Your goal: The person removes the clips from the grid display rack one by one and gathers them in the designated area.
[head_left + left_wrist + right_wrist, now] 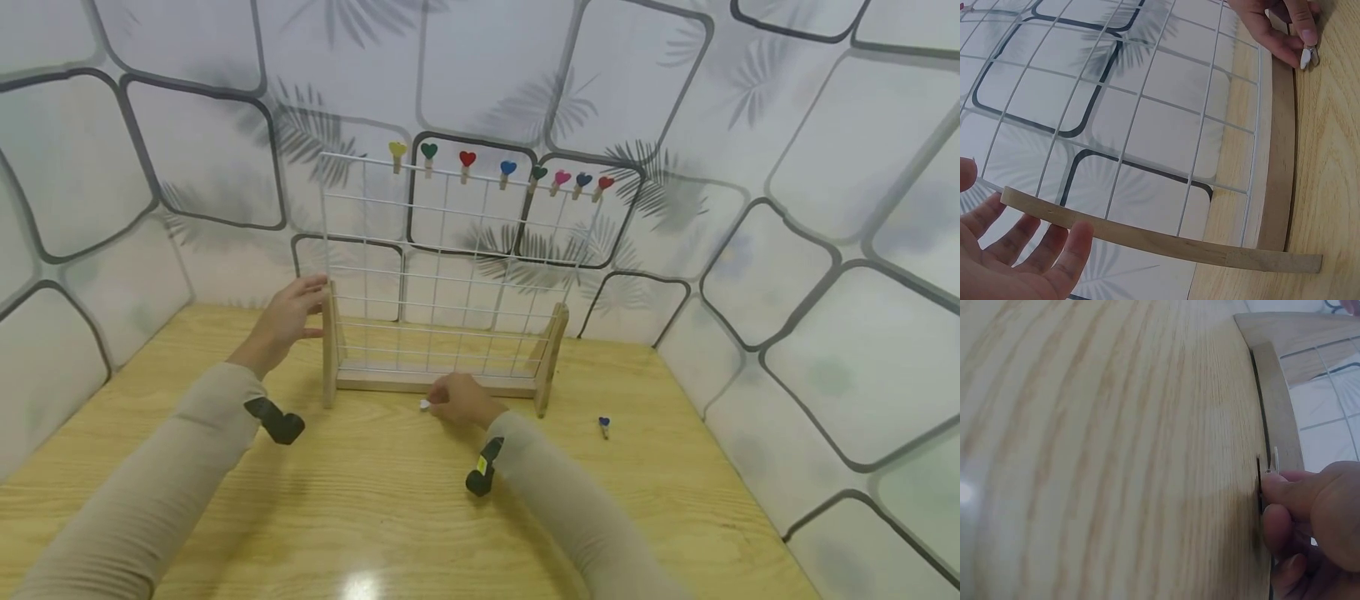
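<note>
My right hand (463, 400) pinches a small white heart clothespin (425, 405) just above the table, in front of the rack's wooden base bar (390, 380). In the left wrist view its white heart (1305, 58) shows at the fingertips. My left hand (288, 317) touches the left wooden upright (328, 350) of the white wire grid rack (438, 275), fingers spread along it and fairly straight. Along the grid's top wire hang several heart clothespins, among them a yellow one (397, 150), a red one (467, 158) and a pink one (562, 178).
A blue heart clothespin (604, 427) lies on the wooden table (375, 500), right of the rack. The right upright (552, 358) stands past my right hand. Patterned fabric walls (862, 358) enclose the table at the back and sides.
</note>
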### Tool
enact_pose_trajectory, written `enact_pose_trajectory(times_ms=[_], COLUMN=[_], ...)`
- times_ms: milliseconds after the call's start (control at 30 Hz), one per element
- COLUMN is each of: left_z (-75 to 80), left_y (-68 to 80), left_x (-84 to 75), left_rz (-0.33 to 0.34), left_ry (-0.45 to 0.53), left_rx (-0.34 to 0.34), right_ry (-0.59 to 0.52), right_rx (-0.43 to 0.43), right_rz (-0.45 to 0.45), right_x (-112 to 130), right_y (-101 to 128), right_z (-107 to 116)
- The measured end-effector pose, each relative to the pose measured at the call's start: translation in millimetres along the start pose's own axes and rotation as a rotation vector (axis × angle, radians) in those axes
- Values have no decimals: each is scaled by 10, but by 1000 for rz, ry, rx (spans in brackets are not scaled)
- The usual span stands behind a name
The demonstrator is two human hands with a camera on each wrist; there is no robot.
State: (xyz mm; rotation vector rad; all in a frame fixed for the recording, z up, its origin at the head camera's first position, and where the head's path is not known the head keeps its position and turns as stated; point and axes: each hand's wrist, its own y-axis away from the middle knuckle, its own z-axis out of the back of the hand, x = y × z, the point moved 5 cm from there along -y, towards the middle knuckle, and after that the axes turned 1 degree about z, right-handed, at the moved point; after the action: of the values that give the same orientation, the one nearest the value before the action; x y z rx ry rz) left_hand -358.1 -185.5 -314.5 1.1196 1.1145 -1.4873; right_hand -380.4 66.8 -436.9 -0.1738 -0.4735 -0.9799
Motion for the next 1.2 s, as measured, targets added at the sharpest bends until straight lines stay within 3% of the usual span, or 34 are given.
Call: enact_pose_trajectory(times_ms=[200,600,900,1200], left_z=[-1,-1,11,5], left_y=[21,-25,-49,-33], left_x=[19,-8,-1,-12], left_rz=[4,7,9,8], left_ry=[4,-20,-12,-10], left_rx=[4,10,13,21], right_ry=[0,-205,-461,-708], right_rx=[-19,-123,-210,-339], right_rz=[-7,-89,-130,-114], right_x=[-55,-170,-253,-604], right_y=[19,267,574,980], right_z=[25,485,827,1152])
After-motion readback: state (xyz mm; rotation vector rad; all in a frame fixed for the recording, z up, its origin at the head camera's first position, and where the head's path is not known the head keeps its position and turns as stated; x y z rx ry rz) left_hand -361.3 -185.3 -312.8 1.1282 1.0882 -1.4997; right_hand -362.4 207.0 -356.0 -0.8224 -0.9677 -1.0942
